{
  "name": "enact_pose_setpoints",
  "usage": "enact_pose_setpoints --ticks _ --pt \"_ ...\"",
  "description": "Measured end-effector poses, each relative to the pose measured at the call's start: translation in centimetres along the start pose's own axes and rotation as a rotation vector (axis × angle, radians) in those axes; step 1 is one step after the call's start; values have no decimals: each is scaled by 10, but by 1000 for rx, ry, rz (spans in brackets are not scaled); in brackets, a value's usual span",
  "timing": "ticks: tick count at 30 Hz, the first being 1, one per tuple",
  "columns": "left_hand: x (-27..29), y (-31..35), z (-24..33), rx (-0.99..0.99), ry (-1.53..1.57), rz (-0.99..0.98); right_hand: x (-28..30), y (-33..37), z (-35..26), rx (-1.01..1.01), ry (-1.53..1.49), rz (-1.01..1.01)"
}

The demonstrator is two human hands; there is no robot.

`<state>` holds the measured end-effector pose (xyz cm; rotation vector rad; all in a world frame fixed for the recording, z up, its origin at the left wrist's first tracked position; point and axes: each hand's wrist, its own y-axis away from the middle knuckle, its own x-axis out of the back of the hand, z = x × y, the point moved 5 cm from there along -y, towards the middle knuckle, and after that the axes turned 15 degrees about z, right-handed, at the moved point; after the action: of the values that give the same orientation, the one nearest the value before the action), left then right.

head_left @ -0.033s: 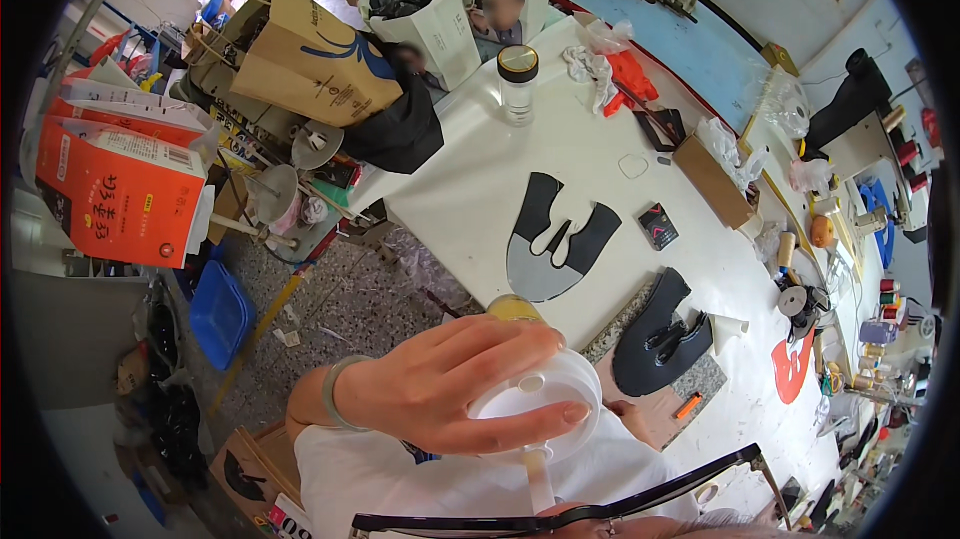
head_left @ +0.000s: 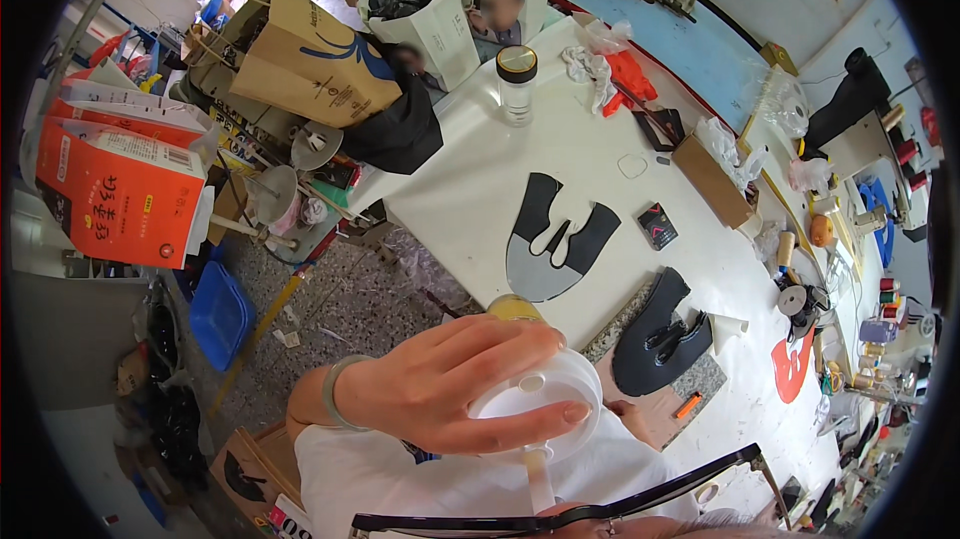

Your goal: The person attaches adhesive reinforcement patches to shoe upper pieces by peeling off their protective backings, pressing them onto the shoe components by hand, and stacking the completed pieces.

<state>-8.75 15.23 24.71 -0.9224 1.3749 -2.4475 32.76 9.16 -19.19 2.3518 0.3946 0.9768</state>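
My left hand (head_left: 450,384), with a pale bangle on its wrist, is wrapped around a drink cup (head_left: 582,384) close below the camera. The cup has a white round lid with a small hole, and a wide straw (head_left: 538,484) rises from it toward me. Its yellowish bottom (head_left: 515,308) shows past my fingers. Only a bit of my right hand (head_left: 622,409) is visible beyond the cup, low by the stone slab (head_left: 707,379); its fingers are mostly hidden. On that slab lies a black shoe upper piece (head_left: 645,344). A grey and black upper piece (head_left: 540,264) lies flat on the white table.
A clear jar (head_left: 517,94) with a dark lid stands farther back on the table (head_left: 450,209). A small black box (head_left: 657,227), an orange lighter (head_left: 688,406) and a red cut piece (head_left: 792,369) lie to the right. Paper bags (head_left: 310,59) crowd the back left. Dark glasses (head_left: 600,511) cross the lower edge.
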Motion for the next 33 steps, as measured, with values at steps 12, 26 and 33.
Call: enact_pose_setpoints --ticks 12,26,33 --pt "-5 -12 2 -29 47 -69 0 5 -4 -34 46 15" --pt "-12 -14 -1 -40 81 -65 0 5 0 -67 13 52" --pt "-13 -19 -4 -18 82 -103 -2 3 8 -89 58 55"
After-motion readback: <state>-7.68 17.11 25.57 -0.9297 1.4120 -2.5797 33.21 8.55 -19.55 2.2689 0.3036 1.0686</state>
